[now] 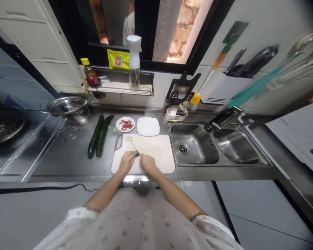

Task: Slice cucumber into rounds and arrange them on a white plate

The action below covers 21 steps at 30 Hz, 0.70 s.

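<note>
My right hand (147,164) is closed round the handle of a knife (135,146), whose thin blade points up and left across the white cutting board (160,154). Pressed under the fingers of my left hand (127,161) is a short dark-green piece of cucumber (137,153), right beside the blade. A few pale green cucumber slices (129,138) lie at the board's upper left, near the knife tip. Two whole cucumbers (102,137) rest side by side on the steel counter, left of the board. My fingers hide most of the knife handle.
Behind the board stand a small plate (118,124) with red chopped bits and a white square plate (148,126). A double sink (194,144) borders the board on the right. A lidded steel pot (70,107) sits at the back left. Above hangs a shelf (114,86) with bottles.
</note>
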Motion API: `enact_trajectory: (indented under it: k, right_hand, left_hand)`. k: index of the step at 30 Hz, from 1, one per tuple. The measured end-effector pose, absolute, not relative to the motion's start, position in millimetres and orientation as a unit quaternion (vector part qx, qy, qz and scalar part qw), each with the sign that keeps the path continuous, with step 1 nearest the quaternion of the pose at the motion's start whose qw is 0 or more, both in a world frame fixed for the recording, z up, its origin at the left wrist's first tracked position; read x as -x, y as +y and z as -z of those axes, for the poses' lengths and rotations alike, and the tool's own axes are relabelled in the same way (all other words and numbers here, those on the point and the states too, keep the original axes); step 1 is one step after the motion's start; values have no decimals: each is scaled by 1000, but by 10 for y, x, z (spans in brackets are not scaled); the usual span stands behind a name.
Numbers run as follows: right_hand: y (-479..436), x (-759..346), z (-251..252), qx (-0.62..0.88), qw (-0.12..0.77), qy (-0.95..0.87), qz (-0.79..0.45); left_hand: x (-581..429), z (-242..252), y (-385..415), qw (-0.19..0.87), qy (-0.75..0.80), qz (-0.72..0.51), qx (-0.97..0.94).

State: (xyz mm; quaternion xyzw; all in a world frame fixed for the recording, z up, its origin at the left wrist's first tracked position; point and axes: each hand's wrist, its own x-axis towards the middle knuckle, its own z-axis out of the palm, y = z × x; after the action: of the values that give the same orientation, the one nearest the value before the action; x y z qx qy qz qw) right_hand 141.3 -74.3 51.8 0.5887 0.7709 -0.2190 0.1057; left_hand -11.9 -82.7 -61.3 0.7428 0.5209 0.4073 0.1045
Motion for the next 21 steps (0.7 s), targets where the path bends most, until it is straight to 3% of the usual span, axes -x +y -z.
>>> enact_trajectory:
  k: [21]
  right_hand:
    - [-679, -1349, -527, -592, 115, 767, 219]
  left_hand:
    - [122, 625, -823, 99, 518, -404, -747]
